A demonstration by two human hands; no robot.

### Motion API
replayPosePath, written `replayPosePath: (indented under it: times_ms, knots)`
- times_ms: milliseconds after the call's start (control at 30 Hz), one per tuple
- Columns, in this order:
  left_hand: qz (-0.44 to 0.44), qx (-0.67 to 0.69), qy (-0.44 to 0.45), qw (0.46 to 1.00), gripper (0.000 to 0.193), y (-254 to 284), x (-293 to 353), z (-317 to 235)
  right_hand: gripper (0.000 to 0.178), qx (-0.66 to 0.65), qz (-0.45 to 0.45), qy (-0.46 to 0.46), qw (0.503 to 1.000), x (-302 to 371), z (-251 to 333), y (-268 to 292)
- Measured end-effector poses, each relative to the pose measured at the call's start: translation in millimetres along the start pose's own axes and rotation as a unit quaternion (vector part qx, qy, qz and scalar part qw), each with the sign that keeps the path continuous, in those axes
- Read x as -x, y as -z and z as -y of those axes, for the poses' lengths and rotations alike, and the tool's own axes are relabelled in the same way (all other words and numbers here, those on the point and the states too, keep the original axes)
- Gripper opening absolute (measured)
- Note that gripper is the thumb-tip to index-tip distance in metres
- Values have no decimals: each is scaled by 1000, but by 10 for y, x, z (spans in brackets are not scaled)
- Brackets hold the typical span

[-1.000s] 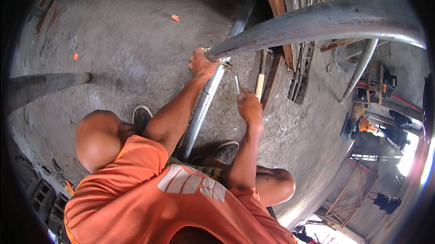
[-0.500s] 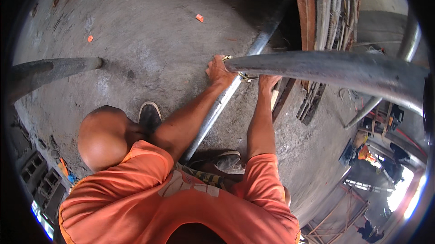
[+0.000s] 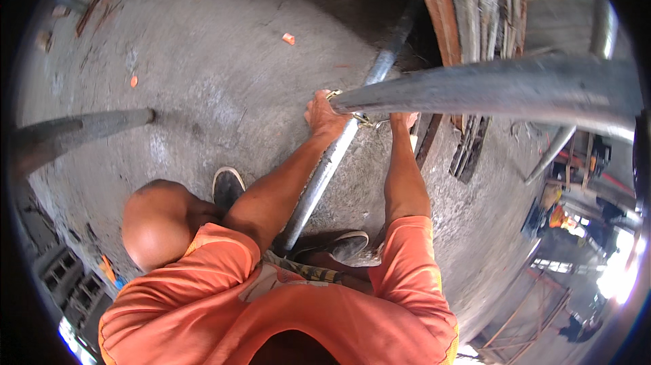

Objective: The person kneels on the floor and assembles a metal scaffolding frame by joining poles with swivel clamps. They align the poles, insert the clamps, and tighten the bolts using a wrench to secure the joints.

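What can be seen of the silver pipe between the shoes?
The silver pipe is a long round tube, apparently metal, shiny with pale mottling. It runs diagonally over the concrete floor, its far part shadowed. Another pipe crosses in front of it, near a yellowish clamp. The left hand is at this crossing; whether it touches the silver pipe is unclear.

Pretty dim overall tbh, mostly flat grey light on the floor (image 3: 217, 60). Well off to the right of the floor pipe (image 3: 329, 160) there's a bright opening (image 3: 618, 275), totally blown out with hazy glare. The pipe itself has a whitish shine, and its far end sinks into deep shadow (image 3: 366, 6). Clutter (image 3: 563, 219) way right of it looks mushy, and fisheye stretch warps everything farthest from it, fading to black.
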State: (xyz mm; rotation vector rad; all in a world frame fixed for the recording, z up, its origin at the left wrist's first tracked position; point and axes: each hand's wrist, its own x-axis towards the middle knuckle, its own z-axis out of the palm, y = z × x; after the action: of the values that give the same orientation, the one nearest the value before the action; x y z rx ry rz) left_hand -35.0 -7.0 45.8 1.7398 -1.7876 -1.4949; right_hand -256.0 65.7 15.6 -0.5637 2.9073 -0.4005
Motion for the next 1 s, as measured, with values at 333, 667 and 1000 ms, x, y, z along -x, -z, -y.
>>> replayPosePath:
  times_ms: [333, 667, 1000]
  knots:
    - [38, 31, 21, 999, 91, -8, 12, 12, 36, -287, -121, -33, 950, 1428, -167, 937]
    - [56, 79, 0, 995, 98, -49, -113, 101, 28, -311, -207, 29, 927, 2291, 227, 650]
    - [57, 83, 27, 995, 99, -83, -105, 118, 31, -274, -184, 80, 941, 2328, 319, 484]
